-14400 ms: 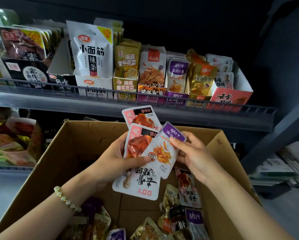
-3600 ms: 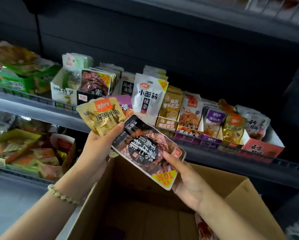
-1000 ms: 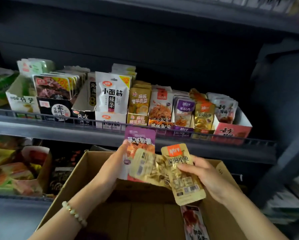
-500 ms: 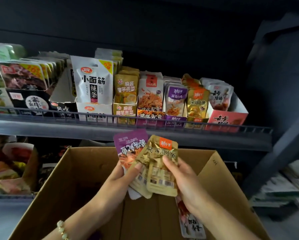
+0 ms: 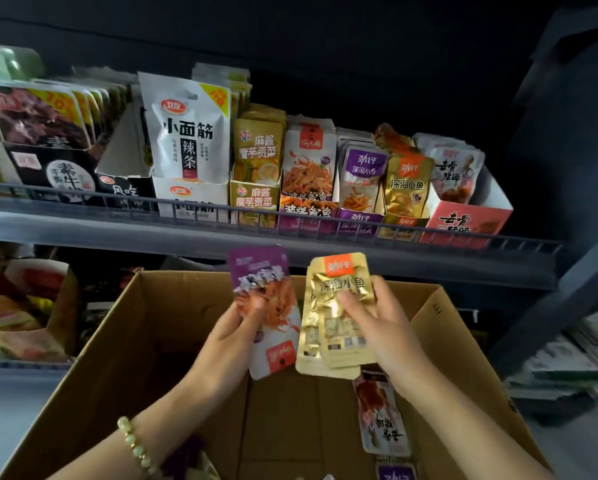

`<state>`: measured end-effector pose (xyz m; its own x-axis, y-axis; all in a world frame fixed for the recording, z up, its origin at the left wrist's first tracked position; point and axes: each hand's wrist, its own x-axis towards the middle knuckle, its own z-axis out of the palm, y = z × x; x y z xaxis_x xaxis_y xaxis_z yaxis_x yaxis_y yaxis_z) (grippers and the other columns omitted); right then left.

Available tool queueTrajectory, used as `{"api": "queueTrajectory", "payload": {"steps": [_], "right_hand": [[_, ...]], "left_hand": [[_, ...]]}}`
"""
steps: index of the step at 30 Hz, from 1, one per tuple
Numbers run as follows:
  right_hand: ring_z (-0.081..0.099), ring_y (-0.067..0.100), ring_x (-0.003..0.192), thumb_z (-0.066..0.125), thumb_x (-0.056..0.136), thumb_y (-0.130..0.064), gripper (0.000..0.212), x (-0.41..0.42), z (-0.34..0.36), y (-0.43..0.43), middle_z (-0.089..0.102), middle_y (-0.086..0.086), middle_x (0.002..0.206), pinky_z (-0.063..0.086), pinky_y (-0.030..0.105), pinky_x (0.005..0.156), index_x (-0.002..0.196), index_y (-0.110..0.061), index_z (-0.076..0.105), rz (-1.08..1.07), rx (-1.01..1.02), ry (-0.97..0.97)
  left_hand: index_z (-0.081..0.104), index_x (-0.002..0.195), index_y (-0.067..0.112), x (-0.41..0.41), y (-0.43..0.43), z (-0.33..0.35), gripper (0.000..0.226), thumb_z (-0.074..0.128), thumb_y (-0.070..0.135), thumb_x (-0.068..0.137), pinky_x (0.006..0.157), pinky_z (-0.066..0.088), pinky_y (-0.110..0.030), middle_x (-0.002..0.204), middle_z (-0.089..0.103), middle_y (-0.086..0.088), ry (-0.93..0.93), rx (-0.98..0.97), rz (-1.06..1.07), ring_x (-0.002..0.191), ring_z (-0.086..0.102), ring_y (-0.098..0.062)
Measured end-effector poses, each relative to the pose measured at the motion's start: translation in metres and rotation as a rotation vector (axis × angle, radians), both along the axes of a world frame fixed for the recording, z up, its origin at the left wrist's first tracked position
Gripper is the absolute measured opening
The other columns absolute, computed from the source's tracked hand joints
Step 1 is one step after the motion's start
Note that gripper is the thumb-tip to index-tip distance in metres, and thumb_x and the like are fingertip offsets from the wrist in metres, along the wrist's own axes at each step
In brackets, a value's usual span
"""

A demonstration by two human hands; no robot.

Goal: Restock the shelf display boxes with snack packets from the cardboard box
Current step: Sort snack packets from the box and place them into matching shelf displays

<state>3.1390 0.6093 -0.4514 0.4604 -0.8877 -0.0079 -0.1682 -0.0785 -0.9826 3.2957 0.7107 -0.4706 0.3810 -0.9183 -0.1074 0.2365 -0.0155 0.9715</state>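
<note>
Head view: both hands are up over the open cardboard box (image 5: 124,341), just below the front edge of the shelf (image 5: 117,226). The left hand (image 5: 226,344) has one item, a purple-topped packet (image 5: 266,299), pinched upright between thumb and curled fingers. The right hand (image 5: 391,334) grips the gold packets (image 5: 335,327), thumb across the face and fingers behind. Two bottom edges show there, so at least two in that stack; beyond that I cannot tell. The two handfuls stand side by side, barely apart. There's one bead bracelet (image 5: 134,445) on the left wrist.

Down in the box, near its right wall, one pink-and-white packet (image 5: 382,417) lies flat on the bottom. Just below it, one purple packet (image 5: 396,474) is cut off by the frame's lower edge. In the box's near left corner is something purple and gold, too blurred to count.

Up on the shelf, behind the wire rail, I count nine display boxes (image 5: 186,199) in a row, the leftmost cropped. Toward the right end stand three: the purple display box (image 5: 358,221), the gold display box (image 5: 399,226) beside it, and the pink display box (image 5: 463,221) at the right end. All three hold upright packets, and the gold ones carry the same orange label as the stack in the right hand.
</note>
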Motion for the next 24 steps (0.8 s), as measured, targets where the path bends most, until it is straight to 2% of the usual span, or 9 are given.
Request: {"api": "queueTrajectory", "payload": {"steps": [2, 5, 8, 9, 11, 14, 15, 19, 24], "right_hand": [[0.069, 0.004, 0.084, 0.061, 0.09, -0.03, 0.024, 0.006, -0.008, 0.009, 0.068, -0.006, 0.103, 0.053, 0.016, 0.063, 0.11, -0.027, 0.048, 0.031, -0.07, 0.085], [0.06, 0.0, 0.098, 0.058, 0.089, -0.04, 0.031, 0.012, -0.017, 0.02, 0.059, -0.01, 0.111, 0.051, 0.011, 0.075, 0.112, -0.033, 0.038, 0.082, -0.106, 0.147], [0.056, 0.005, 0.11, 0.035, 0.087, -0.069, 0.044, 0.014, -0.019, 0.027, 0.056, -0.006, 0.119, 0.049, 0.026, 0.096, 0.117, -0.037, 0.039, 0.219, 0.071, 0.076], [0.056, 0.008, 0.113, 0.032, 0.085, -0.073, 0.052, 0.014, -0.021, 0.027, 0.056, -0.005, 0.121, 0.049, 0.031, 0.098, 0.122, -0.038, 0.042, 0.259, 0.124, 0.06], [0.059, 0.011, 0.113, 0.037, 0.087, -0.069, 0.054, 0.014, -0.021, 0.024, 0.059, 0.001, 0.123, 0.053, 0.034, 0.094, 0.127, -0.034, 0.049, 0.287, 0.193, 0.006], [0.062, 0.005, 0.089, 0.057, 0.091, -0.035, 0.028, 0.011, -0.011, 0.015, 0.06, 0.002, 0.118, 0.053, 0.02, 0.07, 0.119, -0.031, 0.056, 0.206, 0.092, 0.012], [0.061, 0.005, 0.089, 0.063, 0.089, -0.027, 0.033, 0.009, -0.008, 0.009, 0.057, -0.003, 0.12, 0.052, 0.018, 0.068, 0.12, -0.035, 0.054, 0.169, 0.012, 0.05], [0.051, 0.004, 0.112, 0.075, 0.071, -0.039, 0.075, -0.005, -0.002, -0.01, 0.043, -0.019, 0.131, 0.05, 0.022, 0.087, 0.134, -0.052, 0.036, 0.241, -0.096, 0.125], [0.057, 0.005, 0.113, 0.076, 0.066, -0.04, 0.064, -0.01, 0.001, -0.016, 0.055, -0.01, 0.127, 0.049, 0.026, 0.096, 0.124, -0.038, 0.051, 0.44, -0.076, 0.22]], "left_hand": [[0.054, 0.114, 0.024, -0.012, 0.003, -0.004, 0.023, 0.036, 0.025, 0.099, 0.057, 0.051, -0.011, 0.095, 0.073, 0.0, -0.038, 0.009, -0.134, 0.079, 0.071, -0.004], [0.038, 0.13, 0.048, -0.023, 0.0, -0.015, 0.037, 0.035, 0.051, 0.093, 0.082, 0.049, -0.01, 0.116, 0.062, 0.025, -0.11, 0.054, -0.306, 0.113, 0.058, 0.002], [0.036, 0.138, 0.045, -0.02, -0.006, -0.024, 0.082, 0.058, 0.079, 0.067, 0.093, 0.05, -0.023, 0.115, 0.062, 0.026, -0.075, 0.109, -0.287, 0.108, 0.06, 0.003], [0.04, 0.137, 0.04, -0.017, -0.008, -0.025, 0.087, 0.066, 0.076, 0.063, 0.088, 0.054, -0.026, 0.109, 0.066, 0.021, -0.057, 0.111, -0.288, 0.1, 0.065, -0.001], [0.042, 0.13, 0.035, -0.013, -0.004, -0.016, 0.062, 0.07, 0.05, 0.076, 0.076, 0.055, -0.021, 0.107, 0.069, 0.011, -0.073, 0.093, -0.31, 0.097, 0.068, -0.006], [0.046, 0.128, 0.018, -0.001, 0.005, -0.012, 0.047, 0.065, 0.016, 0.084, 0.076, 0.057, -0.023, 0.108, 0.072, -0.001, -0.073, 0.073, -0.281, 0.098, 0.07, -0.015], [0.048, 0.126, 0.015, 0.0, 0.0, -0.01, 0.042, 0.061, 0.01, 0.086, 0.075, 0.057, -0.023, 0.106, 0.073, -0.003, -0.059, 0.085, -0.272, 0.096, 0.071, -0.015], [0.051, 0.116, 0.016, 0.008, 0.003, 0.007, 0.027, 0.058, 0.012, 0.09, 0.074, 0.057, -0.024, 0.099, 0.075, 0.0, -0.116, 0.197, -0.455, 0.091, 0.072, -0.016], [0.051, 0.119, 0.016, 0.015, 0.008, 0.013, 0.031, 0.061, 0.022, 0.09, 0.075, 0.055, -0.024, 0.104, 0.074, -0.001, -0.178, 0.326, -0.639, 0.092, 0.072, -0.015]]}}
